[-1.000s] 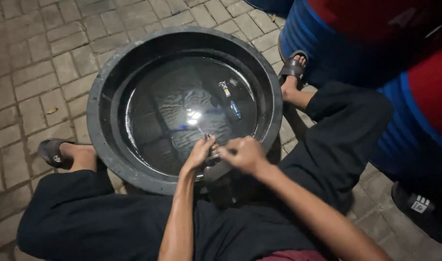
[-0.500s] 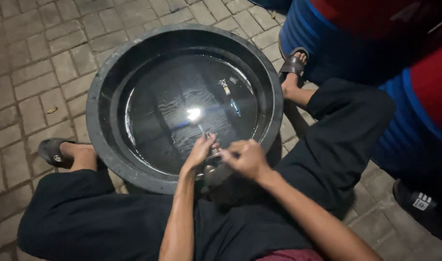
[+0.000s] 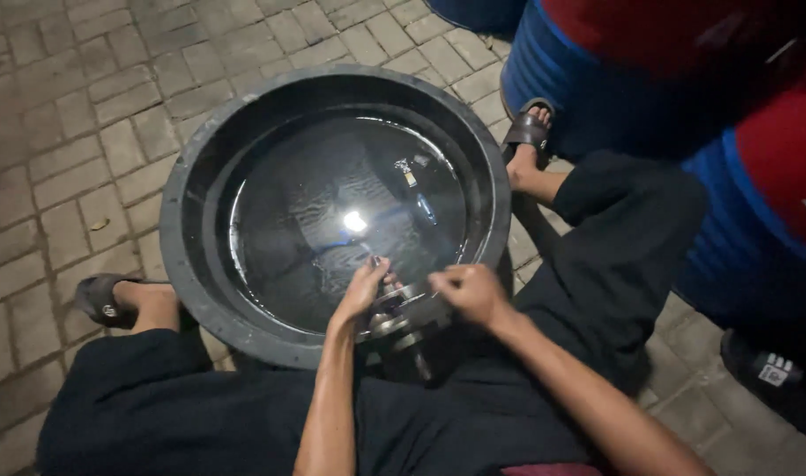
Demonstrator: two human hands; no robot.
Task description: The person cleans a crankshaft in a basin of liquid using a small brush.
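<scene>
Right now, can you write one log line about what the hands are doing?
left hand: on metal part | right hand: gripping metal part | place: near rim of black tub of water | ground: paving bricks

The hands (image 3: 420, 295) hide most of the metal part (image 3: 401, 319); small submerged objects (image 3: 406, 171) stay unidentifiable.

The tub (image 3: 200, 291) sits on the paving (image 3: 59, 115) between the person's feet. Water (image 3: 332, 220) lies in it. Both hands, left (image 3: 365, 291) and right (image 3: 473, 295), meet at a metal part (image 3: 403, 322) on its near rim. Barrels (image 3: 685, 88) stand right.
</scene>
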